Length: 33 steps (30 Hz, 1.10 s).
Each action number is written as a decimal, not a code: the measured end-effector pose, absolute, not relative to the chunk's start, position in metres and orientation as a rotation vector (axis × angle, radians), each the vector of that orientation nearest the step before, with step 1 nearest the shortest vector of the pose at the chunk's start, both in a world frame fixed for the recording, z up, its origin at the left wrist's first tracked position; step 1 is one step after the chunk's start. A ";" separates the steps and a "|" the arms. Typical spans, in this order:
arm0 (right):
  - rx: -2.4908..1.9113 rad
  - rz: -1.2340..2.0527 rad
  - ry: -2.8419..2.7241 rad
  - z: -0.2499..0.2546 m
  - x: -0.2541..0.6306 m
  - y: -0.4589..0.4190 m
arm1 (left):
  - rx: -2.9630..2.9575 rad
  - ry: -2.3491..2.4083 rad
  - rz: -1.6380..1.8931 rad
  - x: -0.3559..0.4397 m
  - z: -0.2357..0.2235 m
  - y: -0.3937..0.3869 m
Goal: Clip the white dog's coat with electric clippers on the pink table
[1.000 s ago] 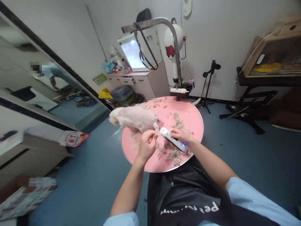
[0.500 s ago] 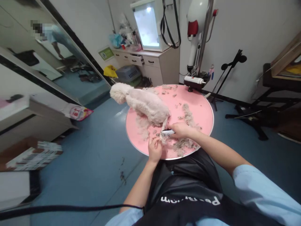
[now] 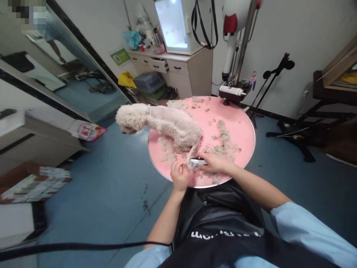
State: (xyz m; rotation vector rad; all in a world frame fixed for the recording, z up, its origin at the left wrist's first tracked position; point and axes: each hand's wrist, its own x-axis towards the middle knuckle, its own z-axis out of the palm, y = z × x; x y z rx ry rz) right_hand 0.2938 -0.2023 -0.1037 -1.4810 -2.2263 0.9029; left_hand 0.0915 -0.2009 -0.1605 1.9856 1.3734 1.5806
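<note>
A cream dog, its back clipped close and its head curly, is on the round pink grooming table, facing left. Its thin tail reaches down toward me. My left hand is closed in a pinch on the tail's fluffy end. In my right hand is a white hair clipper, its head against the tail close beside my left fingers. Loose clumps of cut fur lie around the dog and under my hands. The clipper's blade edge is too small to make out.
A black grooming loop hangs beyond the table. The metal post rises at its far right edge, beside a tray holding a white tube. A black cable crosses low at the left. A pet carrier sits by the cabinet.
The clipper has turned from lying lengthwise in my right hand to pointing left at the tail. The dog's head has lifted and turned left. The view has tilted down.
</note>
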 end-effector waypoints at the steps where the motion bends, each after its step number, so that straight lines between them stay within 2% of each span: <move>1: -1.501 0.909 -2.201 -0.106 0.293 -0.205 | 1.958 1.392 1.581 0.091 -0.158 -0.201; 6: -1.852 0.761 -2.045 -0.111 0.290 -0.194 | 1.920 1.406 1.542 0.090 -0.151 -0.198; 14: -1.394 0.884 -2.107 -0.115 0.272 -0.201 | 2.038 1.442 1.489 0.078 -0.148 -0.193; 20: -1.578 0.814 -2.046 -0.114 0.273 -0.197 | 2.020 1.469 1.446 0.074 -0.145 -0.189; 24: -1.508 0.858 -2.104 -0.113 0.253 -0.209 | 1.950 1.447 1.406 0.070 -0.141 -0.182; 27: -1.723 1.014 -2.085 -0.118 0.254 -0.223 | 1.929 1.429 1.347 0.066 -0.140 -0.173; 30: -2.068 1.057 -1.907 -0.120 0.298 -0.230 | 2.007 1.387 1.354 0.065 -0.138 -0.160; 33: -2.412 0.662 -1.522 -0.114 0.381 -0.236 | 2.110 1.302 1.353 0.070 -0.134 -0.149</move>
